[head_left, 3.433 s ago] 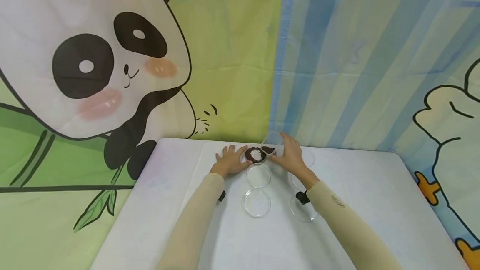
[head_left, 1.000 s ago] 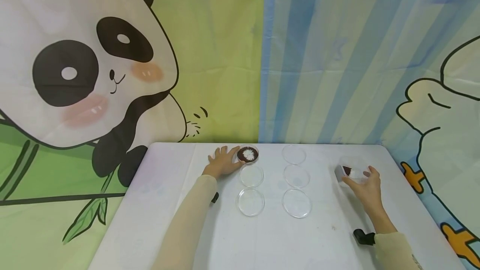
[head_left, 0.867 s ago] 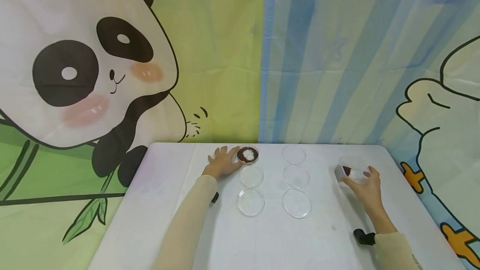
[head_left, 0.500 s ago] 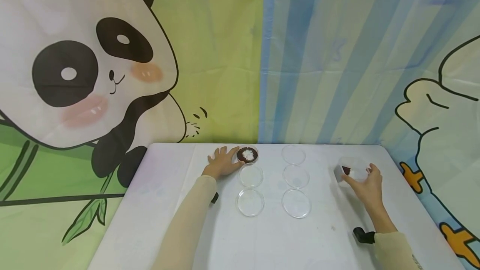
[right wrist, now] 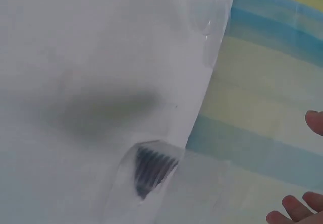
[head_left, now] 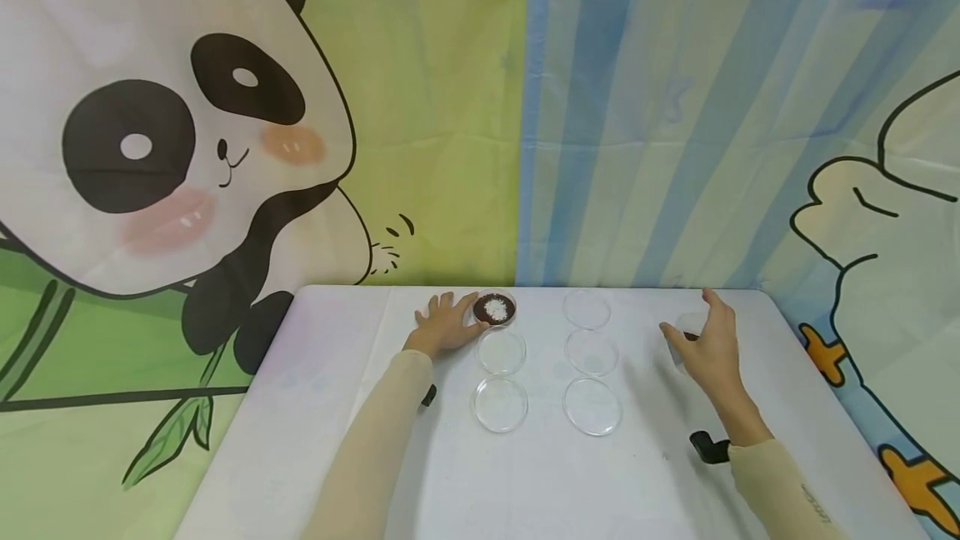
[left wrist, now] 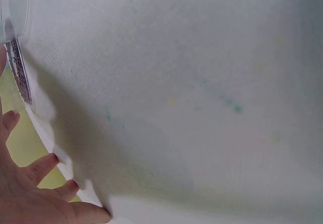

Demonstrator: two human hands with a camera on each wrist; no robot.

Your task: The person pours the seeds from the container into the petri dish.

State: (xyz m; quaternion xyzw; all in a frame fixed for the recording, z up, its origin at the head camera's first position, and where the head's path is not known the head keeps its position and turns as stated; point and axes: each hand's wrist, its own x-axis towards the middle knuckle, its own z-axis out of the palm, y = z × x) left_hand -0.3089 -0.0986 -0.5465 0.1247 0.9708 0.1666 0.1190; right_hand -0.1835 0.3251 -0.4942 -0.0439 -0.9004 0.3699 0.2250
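Observation:
My left hand (head_left: 442, 326) is at the far side of the table with fingers spread. Its thumb and forefinger lie along the side of a round clear dish (head_left: 514, 320) that holds dark grains (head_left: 481, 312) with a white heap (head_left: 496, 309) in the middle. In the left wrist view, the other fingers (left wrist: 45, 166) extend straight, holding nothing. At the right, my right hand (head_left: 712, 354) hovers over a clear plastic container (head_left: 675, 354), thumb and fingers wide apart and free of it. A dark ribbed patch (right wrist: 151, 169) shows inside that container in the right wrist view.
Between the hands, shallow clear dishes lie in two columns: a left column with a near dish (head_left: 501, 430) and a middle one (head_left: 502, 373), and a right column starting with a near dish (head_left: 592, 434). A printed cloth (head_left: 450, 148) hangs behind the table (head_left: 337, 440).
My right hand carried the clear container from beside the filled dish to the table's right, then let it go and rose toward the back. The left hand has stayed by the filled dish.

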